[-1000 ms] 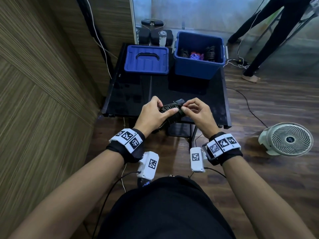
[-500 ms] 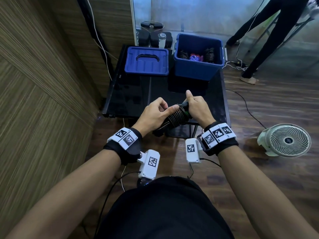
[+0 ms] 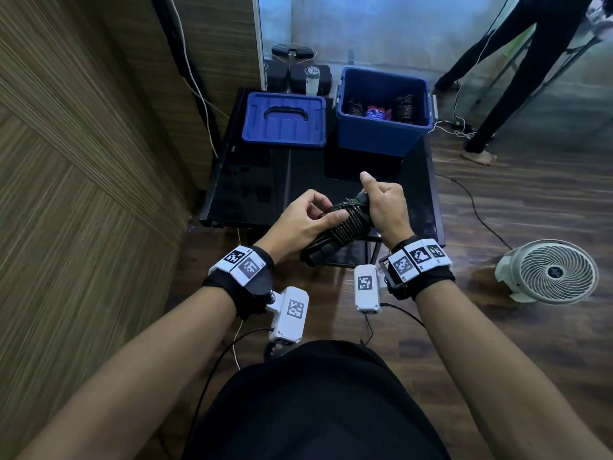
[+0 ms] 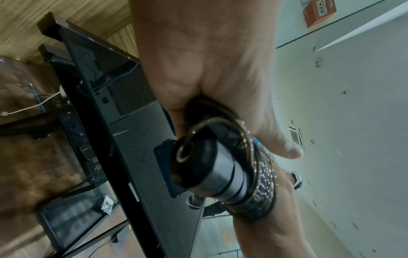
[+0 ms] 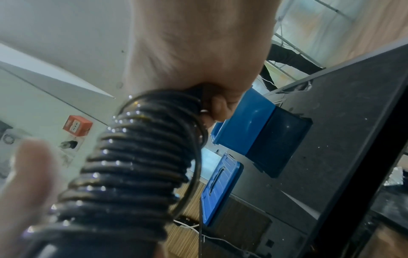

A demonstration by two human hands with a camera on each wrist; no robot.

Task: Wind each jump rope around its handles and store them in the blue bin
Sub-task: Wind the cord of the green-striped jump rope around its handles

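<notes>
Both hands are up over the near edge of the black table [image 3: 252, 180], and between them sits the wound jump rope [image 3: 345, 225], black cord coiled tight around its paired handles. The left hand [image 3: 300, 224] curls round the near end of the bundle, fingers and thumb pressed onto the coils; in the left wrist view the handle butts [image 4: 194, 162] poke out below the palm, with a loose loop of cord running over them. The right hand [image 3: 386, 207] grips the far end of the same bundle, fingers wrapped round it and thumb sticking straight up. From the right wrist camera the coils [image 5: 137, 165] fill the view, one slack loop hanging off their table side.

Moving out across the table: at its far edge, on the person's left, lies the blue lid [image 3: 284, 120], flat, handle up. Just beside it on the right stands the blue bin [image 3: 381, 137], open, with three wound ropes [image 3: 376, 112] already inside, two dark ones flanking a purple and red one.

On the floor to the right of the table rests a white fan [image 3: 552, 275], and beyond the table's far right corner stands another person's legs [image 3: 497, 81] in dark trousers.
</notes>
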